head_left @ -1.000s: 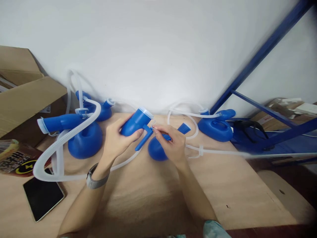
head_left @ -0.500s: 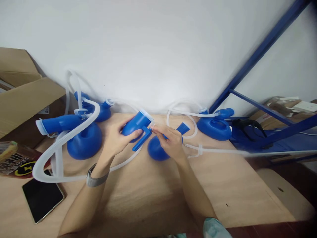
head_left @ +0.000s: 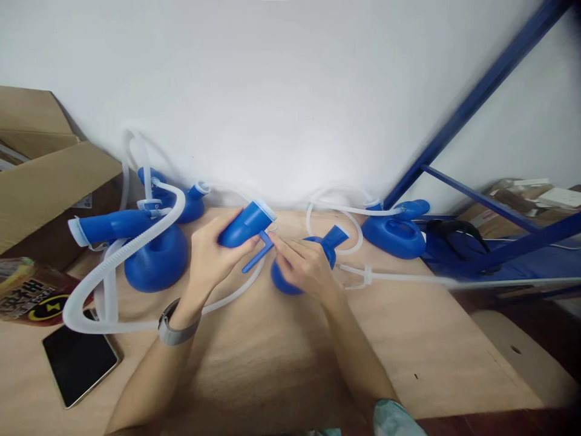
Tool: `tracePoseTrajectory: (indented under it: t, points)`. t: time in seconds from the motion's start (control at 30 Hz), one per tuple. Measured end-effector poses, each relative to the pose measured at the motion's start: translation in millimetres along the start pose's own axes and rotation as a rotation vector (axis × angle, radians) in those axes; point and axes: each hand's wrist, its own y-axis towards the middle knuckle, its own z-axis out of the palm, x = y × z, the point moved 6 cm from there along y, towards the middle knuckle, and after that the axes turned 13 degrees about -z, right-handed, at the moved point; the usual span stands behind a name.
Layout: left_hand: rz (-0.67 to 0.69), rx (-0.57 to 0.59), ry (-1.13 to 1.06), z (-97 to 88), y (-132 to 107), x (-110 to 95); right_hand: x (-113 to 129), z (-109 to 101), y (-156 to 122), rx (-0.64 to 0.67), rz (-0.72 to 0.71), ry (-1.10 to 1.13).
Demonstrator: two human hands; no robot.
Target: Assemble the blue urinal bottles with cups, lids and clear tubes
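My left hand (head_left: 211, 257) is wrapped round a blue plastic spout piece (head_left: 245, 224) with a clear rim, held a little above the wooden table (head_left: 281, 363). A flat blue tab (head_left: 258, 253) sticks out below the spout. My right hand (head_left: 305, 266) pinches at the base of that tab, right beside the spout. Behind my right hand lies a round blue vessel with a short neck (head_left: 318, 254). A thin clear tube (head_left: 231, 293) runs under my hands.
Two more blue vessels with a thick corrugated hose (head_left: 122, 254) sit at the left, another blue vessel (head_left: 394, 233) at the right. A black phone (head_left: 79, 357) and a printed packet (head_left: 27, 293) lie at the left edge, near a cardboard box (head_left: 45, 175). A blue metal frame (head_left: 481, 200) stands at right.
My right hand has slid left and down along the tab. The spout has tipped slightly in my left hand.
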Motion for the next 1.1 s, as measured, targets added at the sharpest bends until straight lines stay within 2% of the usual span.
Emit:
tracePoseTrajectory:
  t: [0.13,0.23,0.3,0.37,0.43,0.53,0.57,0.63,0.7,0.73,0.8,0.83,0.9,0.93,1.0,1.1]
  points:
    - [0.150,-0.042,0.105,3.9,-5,-6,-6,6,-1,0.148,0.016,0.006]
    - [0.165,0.005,0.163,12.2,-3,-3,-20,5,-2,0.209,0.210,0.095]
    - [0.111,0.087,0.247,19.2,5,10,-33,-2,-10,0.232,0.386,0.219]
    - [0.000,0.191,0.401,25.8,16,40,-47,-13,-30,0.269,0.543,0.329]
    - [-0.132,0.294,0.589,30.0,28,83,-63,-29,-67,0.307,0.692,0.337]
    - [-0.247,0.463,0.780,34.8,43,149,-88,-61,-146,0.280,0.916,0.095]
    - [-0.266,0.508,0.785,36.4,46,166,-93,-70,-174,0.292,0.953,-0.025]
    - [-0.287,0.572,0.765,40.2,51,186,-97,-78,-227,0.410,1.005,-0.218]
    - [-0.269,0.553,0.731,45.7,50,182,-96,-74,-268,0.565,1.042,-0.247]
    - [-0.235,0.510,0.695,50.3,47,169,-95,-70,-282,0.620,1.043,-0.236]
    - [-0.104,0.428,0.551,67.3,31,128,-96,-64,-295,0.671,1.022,-0.201]
    - [-0.017,0.428,0.436,80.7,17,103,-98,-62,-296,0.673,1.010,-0.190]
    - [0.092,0.517,0.280,115.3,-17,61,-105,-61,-291,0.659,0.980,-0.154]
    - [0.129,0.565,0.268,133.4,-34,47,-109,-62,-286,0.638,0.960,-0.124]
    - [0.158,0.622,0.269,162.8,-58,32,-119,-71,-274,0.538,0.924,-0.088]
    - [0.185,0.676,0.251,180.5,-68,35,-131,-107,-249,0.232,0.910,-0.104]
